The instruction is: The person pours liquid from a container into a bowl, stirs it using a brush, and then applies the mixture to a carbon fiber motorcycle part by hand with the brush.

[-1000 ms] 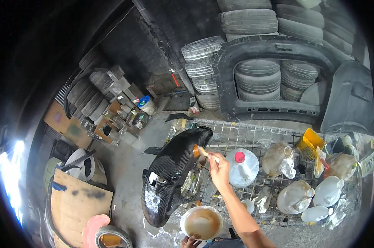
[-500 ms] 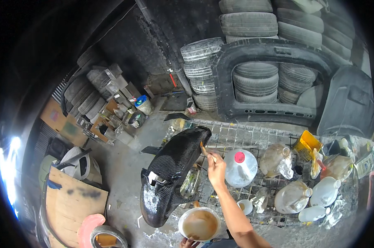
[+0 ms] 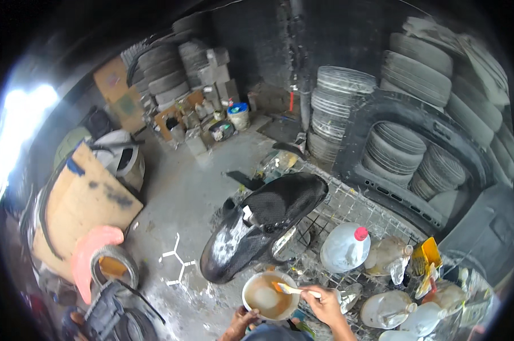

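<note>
My left hand (image 3: 241,321) grips the left side of a whitish bowl (image 3: 245,292) with amber, cloudy liquid in it. In my right hand (image 3: 325,308) is a small paintbrush (image 3: 290,290), pinched by its pale handle. Its orange-brown bristles are over the inside of the bowl; whether they touch the liquid I cannot tell. Just beyond the bowl lies a glossy black carbon-fibre body panel (image 3: 288,202), curved and long, with a whitish glare on its near end and a small white patch near its middle. Neither hand touches the panel.
A wire-mesh rack (image 3: 376,213) supports the panel. To the right stand a clear jug with a red cap (image 3: 343,250), several cloudy jugs and a yellow container (image 3: 430,256). Behind are stacked tyres (image 3: 339,108) and a black frame (image 3: 376,196). A stained board (image 3: 89,204) leans at left.
My right hand has drawn the brush back from the panel's right edge to the bowl. The view has turned left, so the surroundings appear shifted right. My left hand still grips the bowl.
</note>
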The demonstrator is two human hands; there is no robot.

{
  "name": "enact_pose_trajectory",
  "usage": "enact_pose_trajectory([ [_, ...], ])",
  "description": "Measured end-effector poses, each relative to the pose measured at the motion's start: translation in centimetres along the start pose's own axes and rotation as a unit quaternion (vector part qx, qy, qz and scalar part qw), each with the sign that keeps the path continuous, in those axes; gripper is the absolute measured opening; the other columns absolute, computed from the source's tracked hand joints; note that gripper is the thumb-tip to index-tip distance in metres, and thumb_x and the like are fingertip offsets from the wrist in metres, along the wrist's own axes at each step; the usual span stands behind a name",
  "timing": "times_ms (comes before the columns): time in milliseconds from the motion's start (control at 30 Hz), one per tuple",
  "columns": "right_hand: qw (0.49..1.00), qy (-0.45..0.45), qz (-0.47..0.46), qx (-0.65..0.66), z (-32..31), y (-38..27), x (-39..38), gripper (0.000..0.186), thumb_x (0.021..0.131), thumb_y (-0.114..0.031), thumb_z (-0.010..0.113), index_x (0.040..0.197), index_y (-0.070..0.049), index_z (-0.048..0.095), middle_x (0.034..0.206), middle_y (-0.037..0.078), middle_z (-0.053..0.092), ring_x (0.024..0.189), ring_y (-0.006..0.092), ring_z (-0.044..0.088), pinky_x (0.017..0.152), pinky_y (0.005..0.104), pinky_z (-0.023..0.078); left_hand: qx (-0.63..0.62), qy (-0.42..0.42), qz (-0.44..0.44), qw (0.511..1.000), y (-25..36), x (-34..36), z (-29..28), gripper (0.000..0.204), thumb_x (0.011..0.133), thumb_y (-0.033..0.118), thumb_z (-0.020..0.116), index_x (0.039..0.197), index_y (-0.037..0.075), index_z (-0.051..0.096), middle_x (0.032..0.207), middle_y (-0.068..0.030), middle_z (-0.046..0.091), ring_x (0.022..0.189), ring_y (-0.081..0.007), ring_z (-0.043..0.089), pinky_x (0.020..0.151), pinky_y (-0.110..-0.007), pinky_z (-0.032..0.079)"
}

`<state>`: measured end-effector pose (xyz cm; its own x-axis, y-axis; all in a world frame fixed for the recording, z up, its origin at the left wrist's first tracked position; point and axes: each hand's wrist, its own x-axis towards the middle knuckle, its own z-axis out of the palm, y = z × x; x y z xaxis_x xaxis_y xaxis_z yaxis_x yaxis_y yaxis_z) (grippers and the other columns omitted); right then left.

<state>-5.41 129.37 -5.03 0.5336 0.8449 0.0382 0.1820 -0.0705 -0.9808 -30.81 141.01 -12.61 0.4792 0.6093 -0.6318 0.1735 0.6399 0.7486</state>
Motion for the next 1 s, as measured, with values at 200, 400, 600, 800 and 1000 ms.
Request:
enact_pose_trajectory([
  [200,0.97,-0.139,-0.052,-0.192,2.0,3.6,1.4,0.023,0.089,-0.025,0.061,0.103,-0.009,0.07,0.089,0.013,0.069,0.074,0.0333,0.066,0.067,0.0394,0.053,-0.042,-0.033,-0.004,0.999,0.6,0.1,1.0,0.07,0.076,0.036,0.079,0.125,-0.004,0.05,0.114,-0.0125,0.06,0.099,-0.0193,0.061,0.086,-0.032,0.051],
  [400,0.974,-0.036,0.087,0.207,0.3,-1.9,5.3,0.018,0.094,-0.01,0.058,0.106,0.001,0.067,0.074,0.005,0.067,0.06,0.0059,0.058,0.051,0.0199,0.044,-0.086,-0.024,0.02,0.996,0.9,-0.8,1.4,0.068,0.079,0.035,0.077,0.127,-0.003,0.048,0.119,-0.0113,0.056,0.107,-0.0203,0.058,0.093,-0.036,0.048],
  [600,0.982,0.078,-0.13,0.11,3.5,-6.7,9.7,0.018,0.09,-0.003,0.062,0.107,0.0,0.066,0.084,0.01,0.068,0.064,0.0124,0.061,0.055,0.0247,0.047,-0.086,-0.025,0.028,0.996,1.0,-0.8,1.3,0.067,0.079,0.035,0.077,0.126,-0.003,0.047,0.119,-0.0109,0.056,0.109,-0.02,0.056,0.093,-0.037,0.048],
  [800,0.933,0.13,-0.294,-0.16,2.5,-8.8,6.7,0.027,0.084,-0.001,0.067,0.11,-0.005,0.067,0.077,0.01,0.063,0.065,0.0219,0.064,0.058,0.0315,0.051,-0.087,-0.009,0.023,0.996,0.3,-1.2,0.4,0.067,0.079,0.035,0.077,0.125,-0.003,0.047,0.12,-0.0117,0.054,0.11,-0.0212,0.056,0.094,-0.037,0.048],
  [1000,0.845,-0.019,-0.428,-0.318,3.0,-8.8,8.7,0.039,0.076,-0.004,0.071,0.113,-0.006,0.062,0.1,0.011,0.058,0.085,0.0266,0.064,0.071,0.0359,0.056,-0.074,-0.027,0.017,0.997,0.1,-0.9,-0.3,0.069,0.078,0.035,0.078,0.127,-0.003,0.047,0.121,-0.0113,0.055,0.112,-0.0214,0.055,0.094,-0.037,0.048],
])
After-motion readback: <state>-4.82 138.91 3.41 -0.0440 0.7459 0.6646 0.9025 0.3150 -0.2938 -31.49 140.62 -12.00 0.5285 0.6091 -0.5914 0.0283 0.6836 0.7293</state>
